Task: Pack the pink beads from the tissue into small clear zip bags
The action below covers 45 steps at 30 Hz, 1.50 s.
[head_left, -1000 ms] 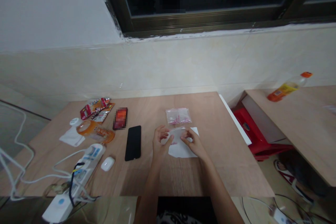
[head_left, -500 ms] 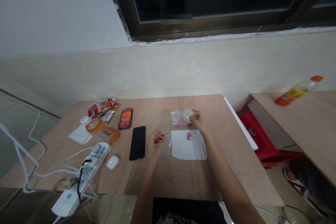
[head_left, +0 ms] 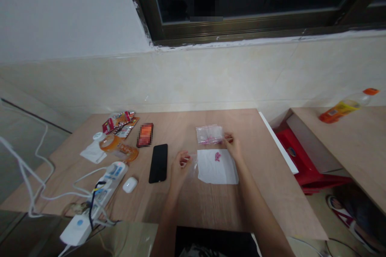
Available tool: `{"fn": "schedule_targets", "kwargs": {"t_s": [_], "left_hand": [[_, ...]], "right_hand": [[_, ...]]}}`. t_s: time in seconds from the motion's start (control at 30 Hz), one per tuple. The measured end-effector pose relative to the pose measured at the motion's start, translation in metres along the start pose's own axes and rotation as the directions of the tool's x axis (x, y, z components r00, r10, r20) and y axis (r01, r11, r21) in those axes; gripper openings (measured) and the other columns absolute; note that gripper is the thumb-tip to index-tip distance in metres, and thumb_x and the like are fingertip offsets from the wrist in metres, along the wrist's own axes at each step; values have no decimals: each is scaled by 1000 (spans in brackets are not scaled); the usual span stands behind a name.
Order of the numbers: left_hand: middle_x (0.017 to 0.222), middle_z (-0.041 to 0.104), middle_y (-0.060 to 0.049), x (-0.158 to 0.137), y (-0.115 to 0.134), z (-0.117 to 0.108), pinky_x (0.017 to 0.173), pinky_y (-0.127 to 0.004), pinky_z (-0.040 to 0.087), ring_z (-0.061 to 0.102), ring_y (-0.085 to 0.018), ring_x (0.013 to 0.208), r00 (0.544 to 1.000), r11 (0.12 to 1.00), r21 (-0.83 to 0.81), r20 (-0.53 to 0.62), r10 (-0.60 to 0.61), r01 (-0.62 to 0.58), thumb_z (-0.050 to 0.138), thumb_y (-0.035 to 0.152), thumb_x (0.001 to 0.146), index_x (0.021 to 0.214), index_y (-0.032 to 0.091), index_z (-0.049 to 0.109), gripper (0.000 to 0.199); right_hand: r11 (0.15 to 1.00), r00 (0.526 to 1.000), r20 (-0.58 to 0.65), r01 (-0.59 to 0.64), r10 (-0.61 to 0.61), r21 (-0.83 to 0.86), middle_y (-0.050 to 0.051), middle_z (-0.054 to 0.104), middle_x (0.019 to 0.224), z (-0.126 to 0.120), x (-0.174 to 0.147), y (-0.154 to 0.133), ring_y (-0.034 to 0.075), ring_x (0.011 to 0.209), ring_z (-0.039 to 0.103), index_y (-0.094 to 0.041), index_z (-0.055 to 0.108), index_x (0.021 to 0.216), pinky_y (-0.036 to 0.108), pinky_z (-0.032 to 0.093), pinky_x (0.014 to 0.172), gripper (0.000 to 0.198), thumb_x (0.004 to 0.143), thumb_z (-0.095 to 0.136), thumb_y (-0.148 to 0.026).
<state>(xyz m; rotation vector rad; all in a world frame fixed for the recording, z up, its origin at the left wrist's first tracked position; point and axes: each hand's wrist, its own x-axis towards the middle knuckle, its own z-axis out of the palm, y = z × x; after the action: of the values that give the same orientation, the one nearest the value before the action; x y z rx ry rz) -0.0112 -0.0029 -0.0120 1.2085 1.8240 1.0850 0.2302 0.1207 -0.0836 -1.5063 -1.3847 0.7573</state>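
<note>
A white sheet of paper [head_left: 215,170] lies flat in front of me, with a small cluster of pink bead-like pieces [head_left: 217,156] near its top edge. Behind it is a clear plastic bag [head_left: 208,133] with pink bits along its lower side. My right hand [head_left: 232,143] is at the right edge of that bag, fingers curled; what they pinch is too small to make out. Left of the paper, my left hand [head_left: 181,163] has its fingers closed on the edge of a second clear bag [head_left: 193,165], which looks flat.
Left of my hands lie a black phone [head_left: 158,163], a white earbud case [head_left: 130,184], an orange drink bottle [head_left: 119,147], snack wrappers [head_left: 119,122] and a power strip [head_left: 104,192] with cables. A red stool [head_left: 301,160] stands right of the table.
My right hand has moved slightly right and towards me, from over the pink-bit bag to its edge. The left hand stays about where it was.
</note>
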Motion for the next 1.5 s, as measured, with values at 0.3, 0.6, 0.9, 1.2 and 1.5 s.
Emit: {"fn": "schedule_targets", "kwargs": {"t_s": [0.3,0.6,0.9,1.2,1.5], "left_hand": [[128,54,-15,-9,-16,22,98,-42,38,48,-32,121,997,751,659,-44,70,-24,55,47,84,129,15,47,56],[131,51,-17,-10,-19,30,97,-43,37,46,-34,121,995,701,713,-86,55,23,56,49,83,135,14,42,65],[133,52,-18,-8,-15,35,97,-47,34,45,-35,122,995,730,683,-87,39,31,57,41,82,136,16,40,61],[132,52,-19,-1,-12,40,98,-48,34,44,-36,122,992,762,647,-113,63,25,57,48,82,137,14,40,66],[132,51,-18,0,-13,43,99,-49,33,44,-36,122,992,760,649,-116,54,34,58,43,81,139,16,38,67]], "right_hand": [[991,992,128,3,14,-136,5,65,73,-13,-81,24,19,60,57,-16,69,99,30,44,58,38,80,56,-46],[961,978,198,118,-69,-248,6,66,76,-16,-84,22,22,72,60,-19,70,98,34,47,72,29,81,55,-38],[937,975,207,142,-77,-318,5,65,74,-15,-86,18,22,74,60,-21,72,93,34,45,72,24,83,55,-35],[933,977,201,135,-69,-334,4,64,72,-14,-84,5,20,70,59,-20,72,97,31,43,68,26,85,55,-36],[912,973,215,157,-79,-378,3,65,70,-14,-83,-8,19,66,58,-22,72,98,30,42,66,25,85,54,-34]]}}
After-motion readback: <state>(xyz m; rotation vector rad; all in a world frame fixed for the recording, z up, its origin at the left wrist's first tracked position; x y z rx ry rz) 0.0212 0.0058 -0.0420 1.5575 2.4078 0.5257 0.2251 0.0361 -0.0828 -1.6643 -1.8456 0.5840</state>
